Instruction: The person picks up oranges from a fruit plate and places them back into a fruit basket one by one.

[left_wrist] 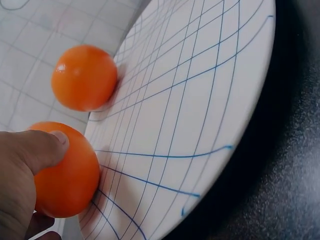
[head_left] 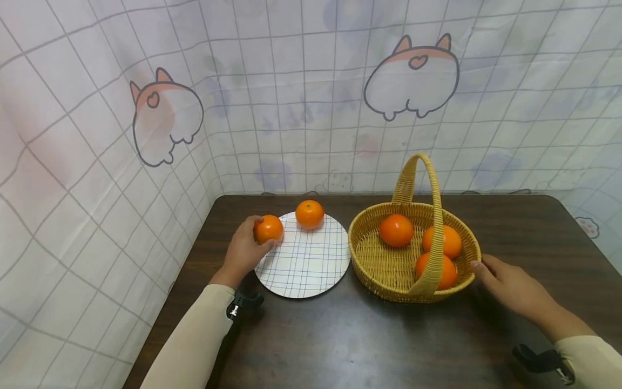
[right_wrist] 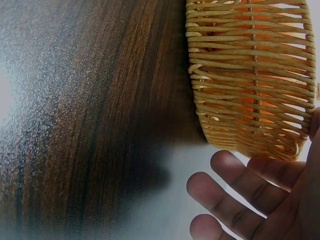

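Observation:
My left hand [head_left: 247,244] grips an orange [head_left: 269,230] at the left edge of a round white plate [head_left: 301,270] with a blue grid pattern. In the left wrist view the thumb lies over this orange [left_wrist: 70,175], which is right at the plate's surface. A second orange [head_left: 309,214] sits at the plate's back edge. To the right stands a yellow wicker basket [head_left: 379,283] with a tall handle and three oranges [head_left: 396,230] inside. My right hand [head_left: 515,286] holds the basket's right rim, thumb on top and index finger against the outer wall; its other fingers stretch loosely below.
The dark wooden table [head_left: 340,340] runs up to a cloth backdrop [head_left: 301,108] with a grid and cartoon animals, which also hangs along the left side. The basket's handle [head_left: 434,216] arches high above its rim. Plate and basket stand side by side, close together.

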Demonstrator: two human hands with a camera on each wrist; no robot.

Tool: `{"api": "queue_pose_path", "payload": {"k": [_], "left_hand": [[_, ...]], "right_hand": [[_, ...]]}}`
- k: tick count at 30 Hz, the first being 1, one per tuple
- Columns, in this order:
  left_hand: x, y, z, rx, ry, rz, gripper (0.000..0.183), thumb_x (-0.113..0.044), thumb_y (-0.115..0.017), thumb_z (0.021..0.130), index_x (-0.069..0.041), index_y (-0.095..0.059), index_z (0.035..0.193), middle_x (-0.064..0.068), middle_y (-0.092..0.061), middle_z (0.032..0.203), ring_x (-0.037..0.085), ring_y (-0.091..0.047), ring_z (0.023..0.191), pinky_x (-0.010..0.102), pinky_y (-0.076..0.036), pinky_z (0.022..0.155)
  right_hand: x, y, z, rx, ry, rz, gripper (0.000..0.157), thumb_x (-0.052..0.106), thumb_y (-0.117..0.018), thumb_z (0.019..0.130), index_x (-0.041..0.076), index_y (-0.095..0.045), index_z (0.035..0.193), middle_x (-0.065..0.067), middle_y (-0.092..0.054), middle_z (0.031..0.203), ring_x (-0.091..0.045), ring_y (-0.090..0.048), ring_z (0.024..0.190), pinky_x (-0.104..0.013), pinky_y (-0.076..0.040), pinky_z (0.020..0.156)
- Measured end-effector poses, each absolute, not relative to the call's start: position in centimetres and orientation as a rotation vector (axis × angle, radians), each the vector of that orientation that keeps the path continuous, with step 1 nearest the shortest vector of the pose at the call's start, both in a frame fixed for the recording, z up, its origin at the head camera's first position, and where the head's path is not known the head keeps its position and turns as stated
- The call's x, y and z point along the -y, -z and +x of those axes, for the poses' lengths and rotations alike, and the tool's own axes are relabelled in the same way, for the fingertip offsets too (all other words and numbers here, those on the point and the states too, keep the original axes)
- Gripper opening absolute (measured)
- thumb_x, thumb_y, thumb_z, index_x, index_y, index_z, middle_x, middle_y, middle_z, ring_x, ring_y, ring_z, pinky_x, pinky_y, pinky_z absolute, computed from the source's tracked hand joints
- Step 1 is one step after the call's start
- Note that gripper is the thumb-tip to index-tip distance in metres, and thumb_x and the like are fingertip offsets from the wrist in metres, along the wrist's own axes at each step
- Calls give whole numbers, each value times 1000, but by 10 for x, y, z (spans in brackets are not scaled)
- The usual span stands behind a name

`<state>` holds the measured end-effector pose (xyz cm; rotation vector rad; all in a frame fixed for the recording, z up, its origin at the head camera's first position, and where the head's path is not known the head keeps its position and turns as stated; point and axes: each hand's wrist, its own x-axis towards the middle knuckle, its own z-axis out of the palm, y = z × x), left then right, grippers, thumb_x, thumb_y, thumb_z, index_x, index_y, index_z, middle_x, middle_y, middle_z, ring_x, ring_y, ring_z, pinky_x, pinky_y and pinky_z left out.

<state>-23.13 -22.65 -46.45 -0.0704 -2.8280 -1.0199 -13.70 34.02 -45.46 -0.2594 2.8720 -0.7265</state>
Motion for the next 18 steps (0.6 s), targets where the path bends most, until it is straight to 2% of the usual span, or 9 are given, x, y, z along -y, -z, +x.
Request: {"api": "queue_pose_path", "payload": {"k": [5,12,18], "left_hand": [[225,464,-231,2826,1029,-68,68,-22,-83,87,-5,-48,143,19,-53,139,37,-56,120,55,-45,106],[213,459,-225,2847,1090,-116,66,-25,-84,86,-7,-54,141,13,-59,135,30,-57,116,49,-48,103],[197,452,-214,2864,1065,-222,64,-25,-85,85,-10,-57,140,10,-59,137,29,-56,119,51,-46,105]], "right_hand": [[-339,455,-138,-2870,729,-259,64,44,-33,111,-9,-45,144,-37,-58,131,-56,-59,113,-70,-48,82],[-341,454,-138,-2863,714,-248,66,44,-32,111,-11,-44,145,-38,-57,131,-57,-58,113,-70,-48,82],[-340,453,-137,-2860,720,-253,65,44,-33,111,-11,-44,144,-37,-58,130,-56,-59,113,-70,-49,82]]}}
